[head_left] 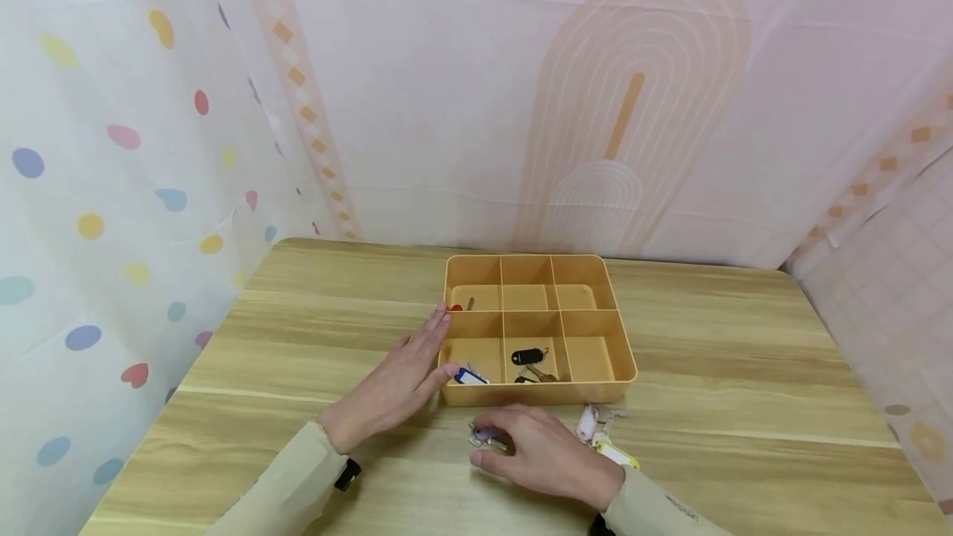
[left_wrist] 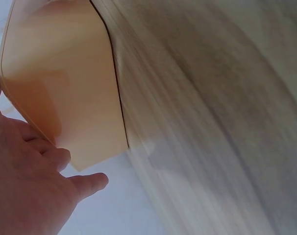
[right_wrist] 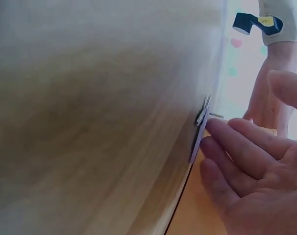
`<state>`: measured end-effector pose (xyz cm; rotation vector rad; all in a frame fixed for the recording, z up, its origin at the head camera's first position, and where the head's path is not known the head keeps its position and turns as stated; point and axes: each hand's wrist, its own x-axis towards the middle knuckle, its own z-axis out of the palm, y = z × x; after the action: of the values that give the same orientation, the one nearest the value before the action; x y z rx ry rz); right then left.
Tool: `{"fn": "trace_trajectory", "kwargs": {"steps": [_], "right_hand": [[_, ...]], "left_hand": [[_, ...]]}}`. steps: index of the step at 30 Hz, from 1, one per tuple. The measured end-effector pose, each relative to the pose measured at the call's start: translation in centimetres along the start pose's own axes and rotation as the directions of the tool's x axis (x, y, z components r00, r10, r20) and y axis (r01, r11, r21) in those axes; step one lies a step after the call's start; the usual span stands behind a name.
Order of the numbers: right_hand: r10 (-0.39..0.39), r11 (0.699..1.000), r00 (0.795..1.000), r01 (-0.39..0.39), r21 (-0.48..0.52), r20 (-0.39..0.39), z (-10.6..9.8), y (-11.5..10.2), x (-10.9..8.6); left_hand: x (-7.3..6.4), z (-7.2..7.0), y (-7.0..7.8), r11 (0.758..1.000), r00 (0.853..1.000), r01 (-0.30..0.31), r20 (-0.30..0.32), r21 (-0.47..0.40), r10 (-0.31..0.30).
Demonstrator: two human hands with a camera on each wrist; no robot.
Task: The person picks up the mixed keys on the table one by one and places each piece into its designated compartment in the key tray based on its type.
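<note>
A shallow orange-yellow box point(head_left: 536, 394) with six compartments stands on the wooden table. My left hand point(head_left: 390, 395) rests along its left side, fingers extended at the rim; the left wrist view shows them against the box wall point(left_wrist: 75, 93). Just in front of the box lies a purple key tag point(head_left: 487, 433) with keys. At it is my right hand point(head_left: 547, 453), fingertips right at the tag point(right_wrist: 199, 139) and thumb held apart in the right wrist view. Inside the box, a blue key tag point(head_left: 471, 376) lies front left, a black key tag point(head_left: 527, 356) with keys front middle.
To the right of my right hand lie a pale pink key tag point(head_left: 587, 423) and a yellow key tag point(head_left: 616, 455) with keys. A small red item point(head_left: 457, 308) shows in the back left compartment. Patterned cloth point(head_left: 447, 106) hangs behind the table.
</note>
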<state>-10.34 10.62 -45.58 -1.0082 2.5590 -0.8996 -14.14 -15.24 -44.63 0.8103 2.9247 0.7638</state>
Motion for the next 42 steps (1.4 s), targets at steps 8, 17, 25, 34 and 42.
{"fn": "trace_trajectory", "kwargs": {"steps": [8, 17, 25, 34, 42], "right_hand": [[-0.035, 0.999, 0.998, 0.034, -0.012, -0.057, 0.0, 0.0, -0.1], [-0.045, 0.994, 0.995, 0.035, -0.107, -0.092, 0.3, -0.2, 0.2], [-0.078, 0.988, 0.996, 0.071, -0.140, -0.050, 0.3, -0.1, 0.4], [-0.081, 0.990, 0.996, 0.075, -0.120, -0.048, -0.1, -0.2, 0.1], [-0.057, 0.998, 0.995, 0.055, -0.030, -0.083, -0.6, -0.3, -0.7]], "left_hand": [[0.0, -0.4, 0.2, 1.000, 1.000, 0.013, 0.007, -0.008, -0.012], [0.0, -0.3, 0.2, 1.000, 1.000, 0.003, 0.014, -0.004, -0.003], [0.1, -0.3, 0.2, 1.000, 1.000, 0.009, 0.019, -0.013, -0.009], [0.0, 0.0, 0.1, 1.000, 1.000, 0.006, 0.013, -0.005, -0.006], [0.1, -0.1, 0.1, 1.000, 1.000, 0.012, 0.015, -0.006, -0.012]]}}
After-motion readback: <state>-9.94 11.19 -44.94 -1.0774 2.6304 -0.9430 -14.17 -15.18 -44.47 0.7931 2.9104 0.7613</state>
